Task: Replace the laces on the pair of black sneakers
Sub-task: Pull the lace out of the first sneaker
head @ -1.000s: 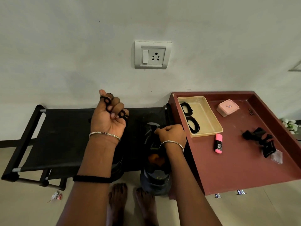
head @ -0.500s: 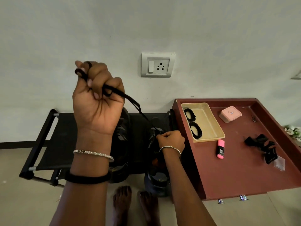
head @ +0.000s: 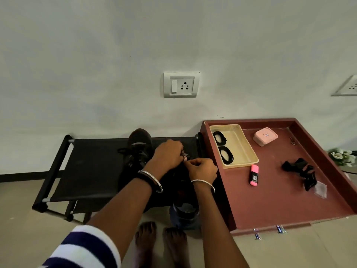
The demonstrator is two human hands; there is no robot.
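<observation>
lace (head: 185,157): short black piece, seen only between the fingertips of the left hand (head: 168,155) and the right hand (head: 201,169) (the rest is hidden).
right sneaker (head: 184,211): on the black rack (head: 92,167), near its right end, heel toward the person, mostly covered by hands and wrists.
left sneaker (head: 139,146): just beside it on the same rack, toe toward the wall, loose black loops on top.
left hand: over the front part of the right sneaker; grip curled, fingertips pinching the lace.
right hand: fingertips touching those of the left hand; grip pressed together on the same lace, between thumb and finger.
wrists: one thin metal bangle (head: 202,181) on each.
black rack: low, standing on the floor against the wall.
desk (head: 270,200): red-brown, raised rim, just to the right of the rack.
beige tray (head: 240,146): in the far left corner of the desk, with two coiled laces (head: 226,156) inside, one behind the other.
pink highlighter (head: 254,175): lying just in front of the tray.
pink box (head: 265,136): near the far rim, right of the tray.
black bundle (head: 301,171): toward the right side of the desk, kind not clear.
wall socket (head: 181,84): on the wall above the rack.
bare feet (head: 146,240): on the floor in front of the rack.
</observation>
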